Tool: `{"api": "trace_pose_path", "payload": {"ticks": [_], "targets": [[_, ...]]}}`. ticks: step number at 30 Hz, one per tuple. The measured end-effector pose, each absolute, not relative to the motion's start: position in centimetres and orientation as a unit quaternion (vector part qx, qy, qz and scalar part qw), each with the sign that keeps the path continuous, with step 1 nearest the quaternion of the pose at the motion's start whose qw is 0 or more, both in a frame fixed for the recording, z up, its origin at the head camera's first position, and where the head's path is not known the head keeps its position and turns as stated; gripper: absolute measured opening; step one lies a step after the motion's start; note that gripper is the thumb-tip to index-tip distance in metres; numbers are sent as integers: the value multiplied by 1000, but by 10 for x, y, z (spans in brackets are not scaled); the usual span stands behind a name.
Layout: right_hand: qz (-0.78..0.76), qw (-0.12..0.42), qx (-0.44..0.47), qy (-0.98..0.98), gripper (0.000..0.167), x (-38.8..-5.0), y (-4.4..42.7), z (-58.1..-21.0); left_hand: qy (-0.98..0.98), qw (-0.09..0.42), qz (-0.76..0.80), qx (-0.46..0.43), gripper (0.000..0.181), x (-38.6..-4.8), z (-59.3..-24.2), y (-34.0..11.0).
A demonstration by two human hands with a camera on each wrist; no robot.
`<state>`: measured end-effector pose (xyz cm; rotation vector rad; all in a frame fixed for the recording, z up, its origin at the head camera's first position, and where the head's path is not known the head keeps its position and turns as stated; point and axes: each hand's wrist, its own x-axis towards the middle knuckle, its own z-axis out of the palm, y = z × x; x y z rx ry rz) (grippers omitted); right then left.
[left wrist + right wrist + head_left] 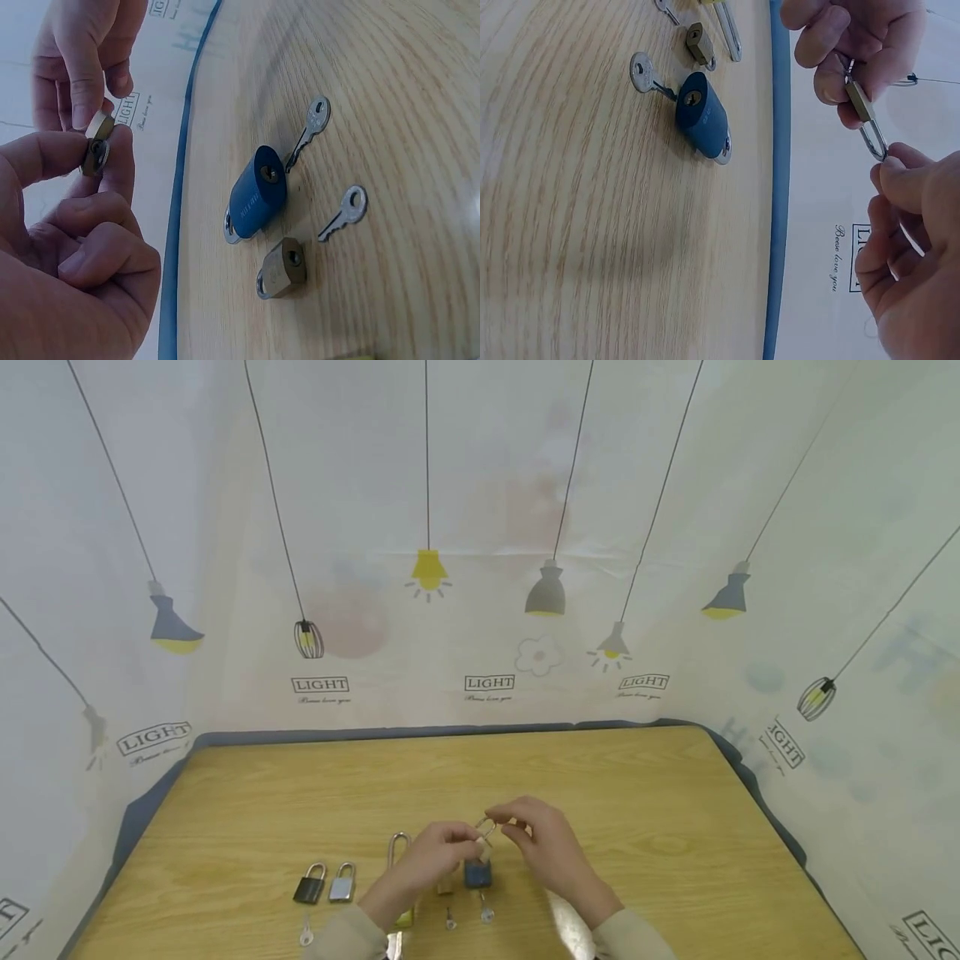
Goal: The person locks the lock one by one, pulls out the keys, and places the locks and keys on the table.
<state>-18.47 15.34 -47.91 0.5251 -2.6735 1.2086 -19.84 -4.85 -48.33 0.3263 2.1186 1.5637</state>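
Held up over the table is a small brass padlock (860, 101) with a silver shackle. My left hand (435, 852) pinches its body between thumb and fingers, and a small round metal piece (100, 156) shows at its lower end. My right hand (547, 843) pinches the curved top of the shackle (874, 142) with thumb and forefinger. Below the hands lies a blue padlock (256, 199) with a key (316, 116) beside its keyhole end. A smaller brass padlock (282, 268) lies next to it, with another key (352, 206) near its keyhole end.
Left of my hands lie a black padlock (309, 887) and a silver padlock (342, 887), with a key (306, 933) below the black one. A long-shackled padlock (400, 843) is partly behind my left forearm. Printed white sheeting (480, 635) surrounds the wooden table (300, 785).
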Motion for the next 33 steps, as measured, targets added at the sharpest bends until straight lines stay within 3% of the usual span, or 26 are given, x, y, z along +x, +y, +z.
{"api": "trace_pose_path", "payload": {"ticks": [7,19,33], "targets": [[390,83,185,-898,24,-185,155,-480,779,236,563,141,31,-196,-484,-50],[383,66,170,-906,3,-181,157,-482,832,165,503,166,18,-191,-485,-46],[403,69,129,-903,7,-177,152,-477,839,122,501,176,14,-189,-490,-40]]}}
